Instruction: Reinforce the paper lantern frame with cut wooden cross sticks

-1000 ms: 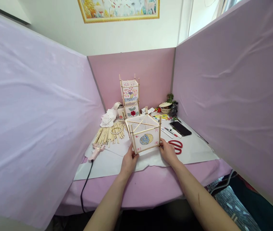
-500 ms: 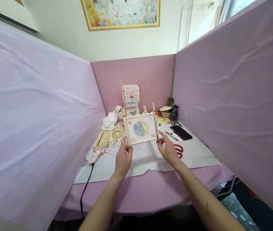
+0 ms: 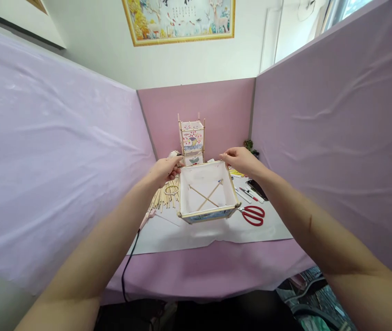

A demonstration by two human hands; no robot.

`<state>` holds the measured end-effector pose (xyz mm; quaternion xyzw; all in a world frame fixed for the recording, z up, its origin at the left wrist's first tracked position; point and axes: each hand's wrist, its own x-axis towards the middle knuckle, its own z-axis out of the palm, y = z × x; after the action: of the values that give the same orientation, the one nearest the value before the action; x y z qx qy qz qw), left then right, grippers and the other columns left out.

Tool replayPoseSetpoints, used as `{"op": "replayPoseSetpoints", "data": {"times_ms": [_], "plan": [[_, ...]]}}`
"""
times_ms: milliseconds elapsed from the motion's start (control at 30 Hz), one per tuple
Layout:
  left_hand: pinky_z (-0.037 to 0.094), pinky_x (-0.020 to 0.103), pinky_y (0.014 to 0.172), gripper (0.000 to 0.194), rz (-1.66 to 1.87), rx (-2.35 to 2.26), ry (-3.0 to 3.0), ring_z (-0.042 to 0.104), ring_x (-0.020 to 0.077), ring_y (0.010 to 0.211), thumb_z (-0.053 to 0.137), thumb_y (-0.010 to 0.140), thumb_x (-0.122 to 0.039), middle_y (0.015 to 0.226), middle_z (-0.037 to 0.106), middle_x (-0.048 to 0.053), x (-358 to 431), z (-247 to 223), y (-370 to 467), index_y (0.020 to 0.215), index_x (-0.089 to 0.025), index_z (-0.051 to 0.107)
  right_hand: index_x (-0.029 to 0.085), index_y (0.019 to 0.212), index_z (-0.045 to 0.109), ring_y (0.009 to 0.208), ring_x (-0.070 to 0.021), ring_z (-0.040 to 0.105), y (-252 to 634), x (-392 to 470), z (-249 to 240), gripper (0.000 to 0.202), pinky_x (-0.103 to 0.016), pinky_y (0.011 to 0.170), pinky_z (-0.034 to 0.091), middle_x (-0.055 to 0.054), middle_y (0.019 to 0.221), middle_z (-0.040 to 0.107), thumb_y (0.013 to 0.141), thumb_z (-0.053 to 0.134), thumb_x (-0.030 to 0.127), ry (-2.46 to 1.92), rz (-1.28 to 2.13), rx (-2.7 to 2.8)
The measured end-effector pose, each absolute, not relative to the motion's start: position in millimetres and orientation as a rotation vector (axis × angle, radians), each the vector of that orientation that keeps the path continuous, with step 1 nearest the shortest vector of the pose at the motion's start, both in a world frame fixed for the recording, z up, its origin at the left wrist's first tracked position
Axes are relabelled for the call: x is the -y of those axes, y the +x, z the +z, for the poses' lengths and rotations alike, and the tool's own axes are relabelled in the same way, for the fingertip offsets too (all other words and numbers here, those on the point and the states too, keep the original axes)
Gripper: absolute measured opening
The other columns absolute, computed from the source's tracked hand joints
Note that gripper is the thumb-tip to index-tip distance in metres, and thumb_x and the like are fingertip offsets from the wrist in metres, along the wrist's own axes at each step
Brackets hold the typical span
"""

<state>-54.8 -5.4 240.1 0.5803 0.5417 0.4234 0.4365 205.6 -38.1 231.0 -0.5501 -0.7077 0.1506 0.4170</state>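
Box frame [image 3: 205, 174] has tipped since 0.5 s ago, open side up; hands moved to its far corners. L hand [image 3: 167, 170] pinches far L corner, R hand [image 3: 239, 159] far R. It's over the white sheet [image 3: 196, 236], w/ 2 crossed sticks [image 3: 204, 198] inside. Nearby: 1 pr red-handled scissors [image 3: 254, 209], 1 ring [image 3: 171, 194], 1 two-tier tower [image 3: 193, 141] behind.

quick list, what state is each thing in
White paper box with wooden-stick frame: tilted, open end facing the camera
Left hand: fingers pinching box's far left corner
Right hand: fingers pinching box's far right corner
Red-handled scissors: lying flat, blades mostly hidden
Pale pink corded glue gun: lying down, power unclear
Black smartphone: lying flat, partly hidden
Painted paper tower with wooden posts: upright
Thin wooden sticks: loose, fanned out
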Motion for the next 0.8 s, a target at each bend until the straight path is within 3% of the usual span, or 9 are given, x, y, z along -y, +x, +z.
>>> {"op": "replayPoseSetpoints", "data": {"times_ms": [100, 300, 400, 533, 600, 667, 733, 800], "plan": [[0.028, 0.016, 0.041, 0.038, 0.988, -1.334, 1.271, 0.038, 0.0049, 0.044, 0.069, 0.073, -0.048, 0.054, 0.052, 0.001, -14, 233, -49, 0.075, -0.011, 0.063, 0.013, 0.066, 0.063, 0.049, -0.0085, 0.039, 207, 12, 226, 0.032, -0.024, 0.050, 0.027, 0.003, 0.054, 0.050, 0.083, 0.055, 0.038, -1.458, 0.419, 1.771], [0.026, 0.015, 0.041, 0.027, 1.006, -1.336, 1.195, 0.037, 0.0037, 0.041, 0.070, 0.075, -0.039, 0.053, 0.050, -0.002, -44, 209, -41, 0.071, -0.014, 0.059, 0.012, 0.068, 0.063, 0.045, -0.0075, 0.035, 202, -41, 192, 0.035, -0.022, 0.046, 0.025, 0.002, 0.055, 0.053, 0.087, 0.053, 0.040, -1.501, 0.484, 1.732], [0.028, 0.016, 0.042, 0.029, 1.047, -1.309, 1.185, 0.040, 0.0051, 0.043, 0.067, 0.076, -0.042, 0.056, 0.053, -0.001, -47, 197, -47, 0.075, -0.014, 0.059, 0.011, 0.080, 0.065, 0.046, -0.0080, 0.040, 208, -52, 172, 0.039, -0.021, 0.046, 0.029, -0.002, 0.064, 0.062, 0.091, 0.045, 0.043, -1.503, 0.510, 1.711], [0.034, 0.016, 0.047, 0.034, 1.224, -1.224, 1.213, 0.048, 0.0060, 0.052, 0.062, 0.079, -0.048, 0.071, 0.058, 0.000, -27, 169, -74, 0.094, -0.017, 0.060, 0.013, 0.101, 0.064, 0.059, -0.0119, 0.052, 236, -34, 136, 0.037, -0.022, 0.054, 0.037, -0.007, 0.083, 0.069, 0.094, 0.037, 0.037, -1.520, 0.456, 1.696], [0.039, 0.017, 0.052, 0.041, 1.449, -1.162, 1.259, 0.054, 0.0080, 0.063, 0.059, 0.080, -0.051, 0.085, 0.060, 0.002, -4, 146, -87, 0.106, -0.019, 0.057, 0.014, 0.100, 0.066, 0.067, -0.0151, 0.057, 255, -14, 109, 0.030, -0.024, 0.061, 0.040, -0.008, 0.087, 0.070, 0.089, 0.044, 0.031, -1.558, 0.426, 1.721], [0.047, 0.023, 0.066, 0.049, 1.578, -1.117, 1.365, 0.060, 0.0132, 0.085, 0.056, 0.084, -0.051, 0.104, 0.059, 0.006, 24, 117, -93, 0.124, -0.023, 0.049, 0.015, 0.092, 0.069, 0.079, -0.0194, 0.060, 272, 9, 79, 0.022, -0.027, 0.071, 0.043, -0.009, 0.092, 0.070, 0.081, 0.054, 0.026, -1.601, 0.420, 1.778], [0.048, 0.032, 0.086, 0.058, 1.544, -1.110, 1.520, 0.055, 0.0188, 0.109, 0.057, 0.085, -0.046, 0.122, 0.052, 0.009, 51, 86, -90, 0.136, -0.026, 0.038, 0.016, 0.093, 0.072, 0.089, -0.0233, 0.061, 285, 30, 50, 0.022, -0.030, 0.079, 0.043, -0.010, 0.100, 0.070, 0.073, 0.062, 0.021, -1.623, 0.439, 1.852], [0.044, 0.039, 0.096, 0.067, 1.411, -1.154, 1.646, 0.046, 0.0231, 0.124, 0.061, 0.083, -0.042, 0.135, 0.044, 0.011, 72, 58, -80, 0.141, -0.028, 0.031, 0.020, 0.098, 0.072, 0.098, -0.0246, 0.059, 292, 44, 25, 0.026, -0.031, 0.086, 0.041, -0.009, 0.106, 0.069, 0.075, 0.061, 0.022, -1.598, 0.417, 2.030]]}}
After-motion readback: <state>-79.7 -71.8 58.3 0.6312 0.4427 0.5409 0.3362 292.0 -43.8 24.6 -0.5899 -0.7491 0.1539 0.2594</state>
